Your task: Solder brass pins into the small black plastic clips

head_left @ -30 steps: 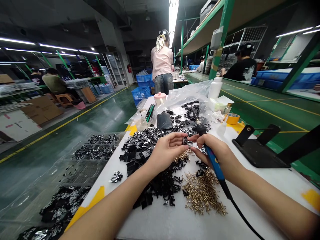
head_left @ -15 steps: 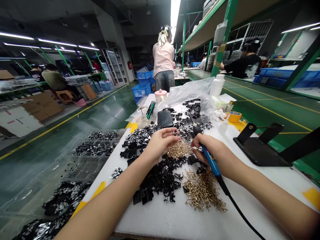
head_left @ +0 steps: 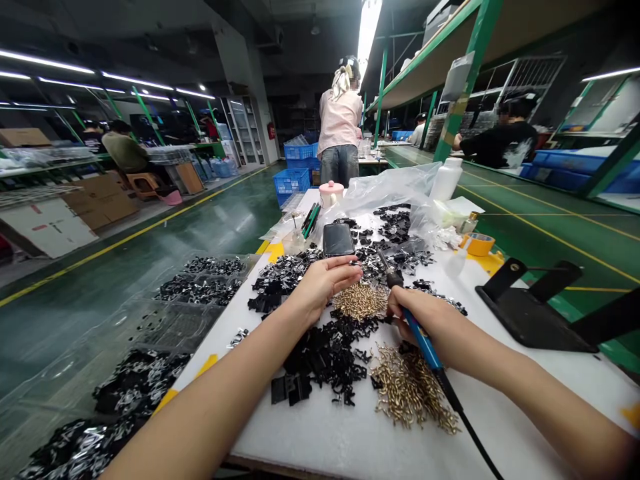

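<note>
My right hand (head_left: 433, 323) is closed round the blue handle of a soldering iron (head_left: 420, 337), its tip pointing away from me and its black cord running down to the front. My left hand (head_left: 325, 283) is over the parts, thumb and fingers close together; whatever small piece is at the fingertips is too small to make out. Between the hands lies a pile of small brass-coloured pieces (head_left: 361, 300). A second pile of curved brass pieces (head_left: 413, 393) sits nearer me. Small black parts (head_left: 325, 360) spread round and below my left hand.
A black phone-like slab (head_left: 339, 240), a pink-lidded mug (head_left: 331, 193) and a white bottle (head_left: 447, 179) stand farther back on the white table (head_left: 340, 440). At right are a black metal stand (head_left: 537, 317) and yellow tape (head_left: 477, 245). Clear trays (head_left: 170, 330) of parts sit left. A person (head_left: 340, 120) stands beyond.
The view has swung slightly left, so the scene sits farther right. My left thumb and fingers are closer together, and my right fingers are tucked nearer the iron.
</note>
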Motion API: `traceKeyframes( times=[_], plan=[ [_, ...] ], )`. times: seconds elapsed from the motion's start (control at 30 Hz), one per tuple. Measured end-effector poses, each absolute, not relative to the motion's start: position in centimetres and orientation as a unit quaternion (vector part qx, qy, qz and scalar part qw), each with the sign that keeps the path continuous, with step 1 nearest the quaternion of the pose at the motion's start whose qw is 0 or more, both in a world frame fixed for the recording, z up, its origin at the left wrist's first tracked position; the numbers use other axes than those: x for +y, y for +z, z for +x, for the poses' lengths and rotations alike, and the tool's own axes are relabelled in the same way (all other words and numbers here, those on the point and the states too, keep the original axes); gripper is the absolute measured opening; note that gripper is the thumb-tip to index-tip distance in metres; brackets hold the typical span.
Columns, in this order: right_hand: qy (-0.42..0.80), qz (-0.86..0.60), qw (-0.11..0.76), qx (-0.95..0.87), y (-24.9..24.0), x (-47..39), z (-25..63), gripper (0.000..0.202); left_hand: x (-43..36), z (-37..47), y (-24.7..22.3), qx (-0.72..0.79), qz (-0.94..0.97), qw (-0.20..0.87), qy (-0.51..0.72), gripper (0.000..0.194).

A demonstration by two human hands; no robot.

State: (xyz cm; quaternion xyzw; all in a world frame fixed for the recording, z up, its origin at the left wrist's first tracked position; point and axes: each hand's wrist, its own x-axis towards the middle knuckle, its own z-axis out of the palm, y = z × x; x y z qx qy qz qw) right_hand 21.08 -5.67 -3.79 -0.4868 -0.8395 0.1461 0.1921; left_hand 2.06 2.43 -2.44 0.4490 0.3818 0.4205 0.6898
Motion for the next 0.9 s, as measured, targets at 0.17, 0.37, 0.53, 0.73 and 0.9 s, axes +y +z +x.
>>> traceKeyframes(
  times=[0.17,0.37,0.53,0.73,0.9],
  plan=[
    [0.246,-0.493,0.242,-0.799,-4.2,-5.1,21.1,0.023,2.2,2.0,-2.2,0.375,0.466,0.692,0.404,0.029],
    [0.222,-0.493,0.292,-0.789,-4.3,-4.7,20.4,0.018,1.7,2.3,-1.9,0.385,0.483,0.687,0.382,0.034],
    [0.179,-0.490,0.291,-0.802,-4.2,-4.6,20.8,0.018,2.1,2.2,-2.2,0.373,0.464,0.682,0.425,0.027],
    [0.115,-0.471,0.236,-0.843,-4.9,-4.4,21.2,0.016,2.4,2.1,-2.3,0.370,0.448,0.679,0.449,0.027],
    [0.122,-0.467,0.223,-0.847,-4.9,-4.3,21.1,0.016,2.2,2.1,-2.1,0.370,0.473,0.675,0.428,0.030]
  ],
)
